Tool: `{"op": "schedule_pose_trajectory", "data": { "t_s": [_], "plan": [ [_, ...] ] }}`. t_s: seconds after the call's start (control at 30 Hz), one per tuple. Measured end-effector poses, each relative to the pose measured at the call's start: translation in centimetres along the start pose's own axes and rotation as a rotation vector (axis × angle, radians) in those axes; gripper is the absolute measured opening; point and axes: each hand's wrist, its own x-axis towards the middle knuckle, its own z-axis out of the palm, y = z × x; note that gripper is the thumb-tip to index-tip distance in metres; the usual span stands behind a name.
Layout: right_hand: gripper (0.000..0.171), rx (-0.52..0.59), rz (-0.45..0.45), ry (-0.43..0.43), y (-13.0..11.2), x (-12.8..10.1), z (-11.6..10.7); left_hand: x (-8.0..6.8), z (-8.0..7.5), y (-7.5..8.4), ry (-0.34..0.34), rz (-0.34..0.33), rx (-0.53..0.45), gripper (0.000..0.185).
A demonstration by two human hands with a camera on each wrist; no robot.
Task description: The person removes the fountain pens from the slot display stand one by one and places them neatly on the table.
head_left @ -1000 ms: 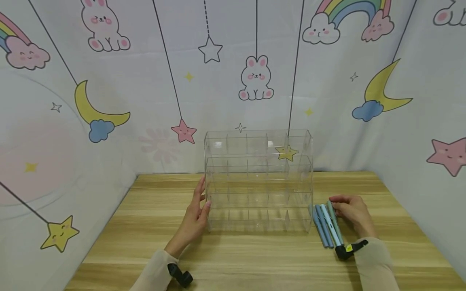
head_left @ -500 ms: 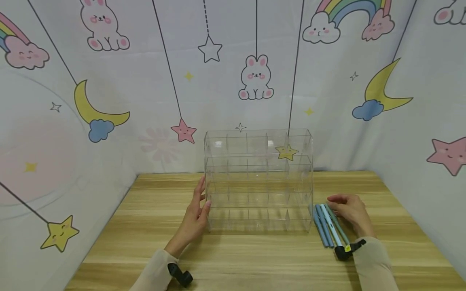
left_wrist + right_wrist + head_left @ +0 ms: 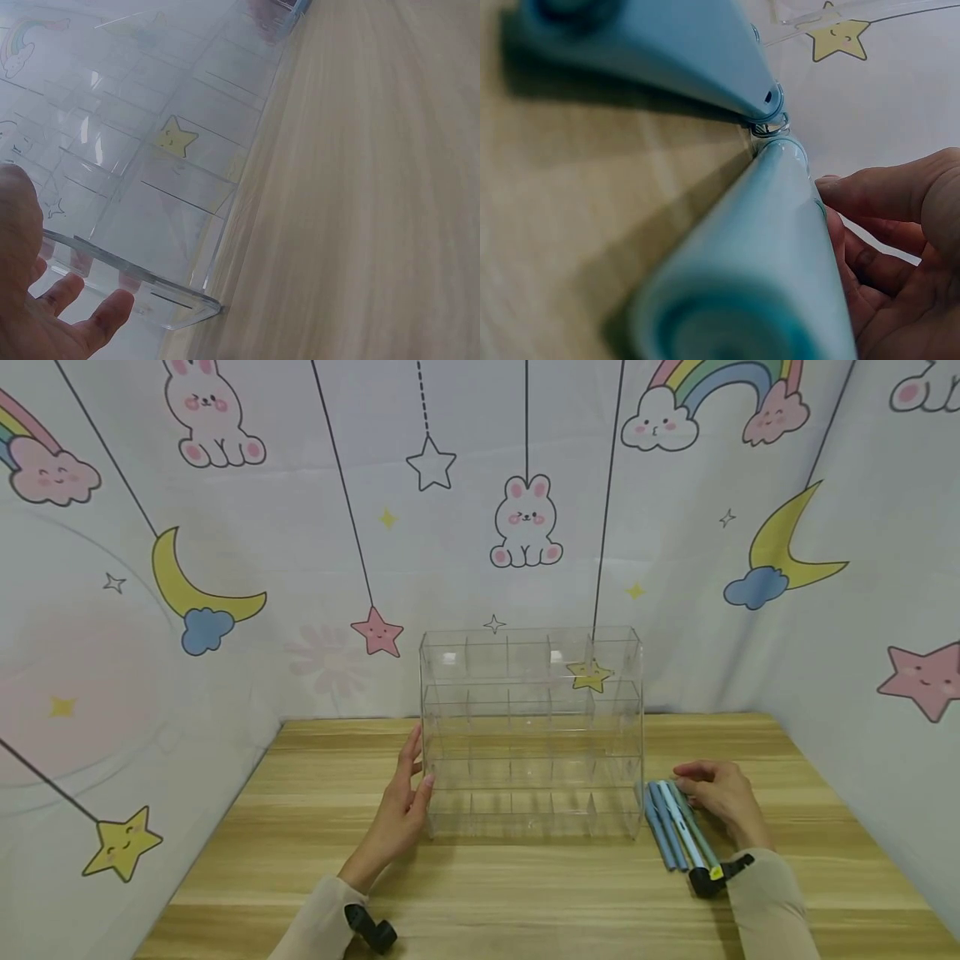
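Note:
A clear acrylic organizer (image 3: 531, 735) with several rows of small compartments stands upright on the wooden table (image 3: 525, 893). My left hand (image 3: 405, 802) lies flat against its left side wall, fingers straight. In the left wrist view the left hand's (image 3: 45, 315) fingertips touch the organizer's (image 3: 172, 172) clear edge. Several blue pens (image 3: 670, 827) lie side by side just right of the organizer. My right hand (image 3: 720, 797) curls over the far end of the rightmost pen (image 3: 696, 831) and pinches it. Close up, the right hand's (image 3: 900, 225) fingers touch that pen (image 3: 765, 247); another pen (image 3: 667, 45) lies beside it.
Cartoon-printed cloth walls (image 3: 187, 568) close in the table at the back, left and right. Bare tabletop lies in front of the organizer and to its left. Black camera mounts sit on both wrists (image 3: 371, 931).
The rightmost pen's near end has swung a little to the right under my right hand. The left hand and the organizer stay where they were.

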Motion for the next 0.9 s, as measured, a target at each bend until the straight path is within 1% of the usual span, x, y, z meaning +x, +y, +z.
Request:
{"op": "schedule_pose_trajectory", "data": {
  "t_s": [0.2, 0.43, 0.5, 0.7, 0.8, 0.9],
  "plan": [
    [0.034, 0.017, -0.009, 0.0, 0.0, 0.1, 0.0, 0.0, -0.1, 0.1, 0.001, -0.014, 0.006, 0.078],
    [0.034, 0.009, -0.006, -0.001, 0.0, 0.1, -0.2, 0.0, 0.0, 0.1, 0.004, -0.003, 0.002, 0.078],
    [0.036, 0.004, -0.004, -0.009, -0.1, 0.0, -0.3, 0.0, 0.0, 0.1, 0.001, -0.009, -0.002, 0.078],
    [0.046, -0.001, 0.027, -0.059, -1.4, -0.6, -0.7, -0.1, -0.2, 0.0, 0.004, -0.058, -0.009, 0.075],
    [0.049, 0.008, 0.022, -0.07, -2.4, -0.8, -0.8, -0.2, -0.3, -0.1, 0.018, -0.049, 0.012, 0.073],
    [0.049, 0.024, -0.016, -0.056, -3.5, -0.8, -0.9, -0.3, -0.2, -0.2, 0.03, -0.026, 0.036, 0.072]
  ]
}}
